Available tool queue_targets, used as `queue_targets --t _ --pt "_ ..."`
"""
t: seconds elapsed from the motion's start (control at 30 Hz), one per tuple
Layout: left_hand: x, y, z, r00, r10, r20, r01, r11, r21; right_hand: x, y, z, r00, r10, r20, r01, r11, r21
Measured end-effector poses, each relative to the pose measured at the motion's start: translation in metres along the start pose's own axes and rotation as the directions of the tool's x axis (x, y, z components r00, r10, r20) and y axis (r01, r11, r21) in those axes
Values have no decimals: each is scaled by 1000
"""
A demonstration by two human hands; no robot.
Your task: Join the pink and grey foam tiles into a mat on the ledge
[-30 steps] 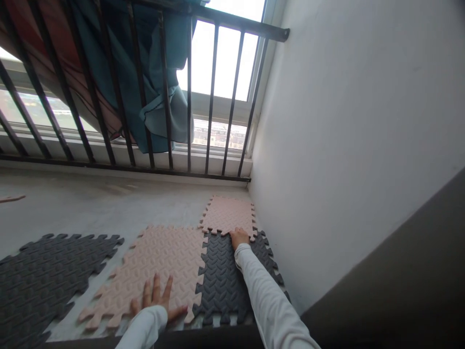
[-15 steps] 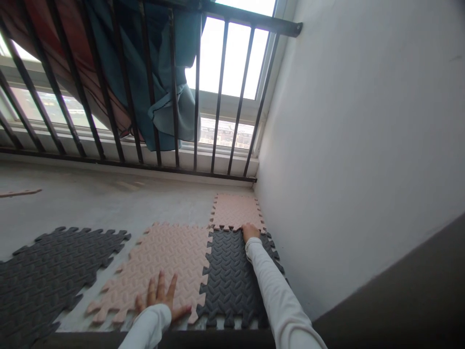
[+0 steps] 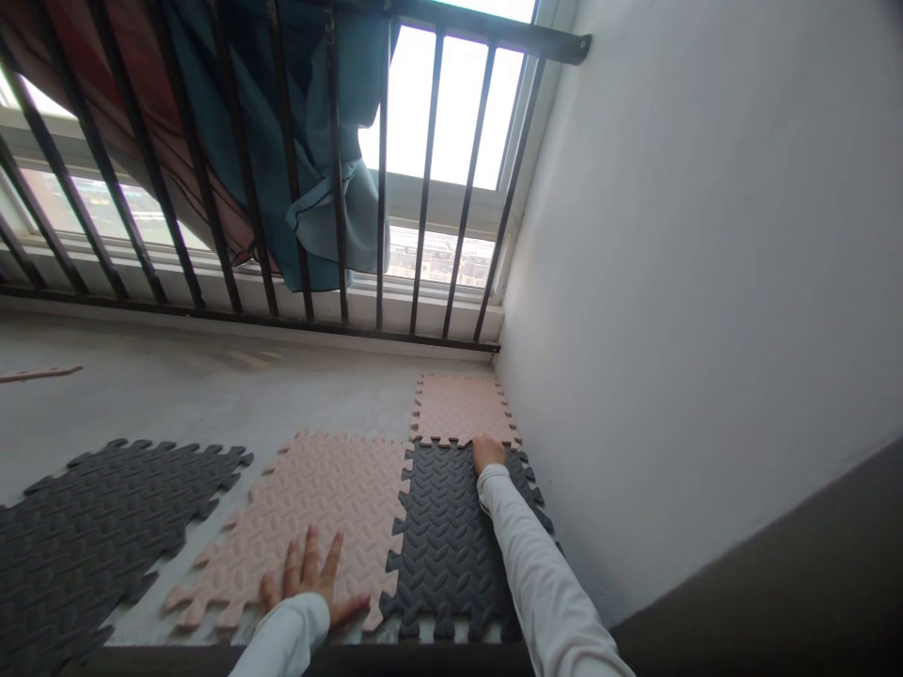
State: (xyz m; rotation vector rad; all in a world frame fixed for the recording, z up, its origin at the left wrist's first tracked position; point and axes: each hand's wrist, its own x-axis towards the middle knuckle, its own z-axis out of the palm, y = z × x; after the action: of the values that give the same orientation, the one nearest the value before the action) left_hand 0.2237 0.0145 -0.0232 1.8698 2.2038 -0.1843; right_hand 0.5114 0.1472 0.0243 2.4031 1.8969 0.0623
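My left hand (image 3: 311, 576) lies flat with fingers spread on a pink foam puzzle mat tile (image 3: 310, 512) on the concrete floor. My right hand (image 3: 486, 452) reaches forward and presses at the seam where a dark grey foam tile (image 3: 444, 536) meets a smaller-looking pink tile (image 3: 462, 410) in the corner; its fingers are tucked under and hidden from me. The grey tile sits interlocked beside the near pink tile. Both arms wear white sleeves.
A loose dark grey tile (image 3: 99, 517) lies on the floor at the left. A black metal railing (image 3: 381, 188) runs along the window, with teal cloth (image 3: 310, 141) hanging over it. A white wall (image 3: 670, 282) stands close on the right. A thin pink strip (image 3: 39, 373) lies far left.
The view has shifted slightly right. My right hand has slid a little along the seam between the grey and far pink tiles; my left hand stays flat on the near pink tile.
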Motion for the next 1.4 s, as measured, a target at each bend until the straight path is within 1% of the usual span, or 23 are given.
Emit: queue_targets --t 0.13,0.3,0.43,0.53,0.63,0.87,1.07,1.2,1.3,1.4 --pt "-4 2 -7 1000 -14 10 13 999 40 2 3 1 999 24 -23 -23 1000 9" --pt "-6 4 -11 999 -15 29 13 998 56 10 1 3 997 73 -8 -73 997 17" --pt "-6 4 -12 999 -12 43 9 999 52 12 -2 3 998 70 2 -70 997 20" --pt "-6 4 -10 1000 -10 25 9 999 50 11 -1 3 998 64 -2 -64 998 23" --pt "-4 3 -5 1000 -12 -4 12 999 38 7 0 6 998 53 -20 -53 998 26" --pt "2 -2 6 1000 2 -29 -3 1000 -28 -11 -5 19 996 -6 -86 8 1000 25" --pt "1 -1 4 999 -4 -34 4 1000 -7 -22 -8 23 993 9 -115 -3 998 56" --pt "0 -2 3 999 4 -35 -4 1000 -7 -22 -10 20 995 43 -88 -35 995 89" --pt "1 -3 4 999 7 -37 -7 1000 -2 -18 1 16 993 92 -74 -83 989 124" --pt "1 -3 4 999 4 -38 -3 1000 19 -15 24 12 981 186 -57 -178 976 129"
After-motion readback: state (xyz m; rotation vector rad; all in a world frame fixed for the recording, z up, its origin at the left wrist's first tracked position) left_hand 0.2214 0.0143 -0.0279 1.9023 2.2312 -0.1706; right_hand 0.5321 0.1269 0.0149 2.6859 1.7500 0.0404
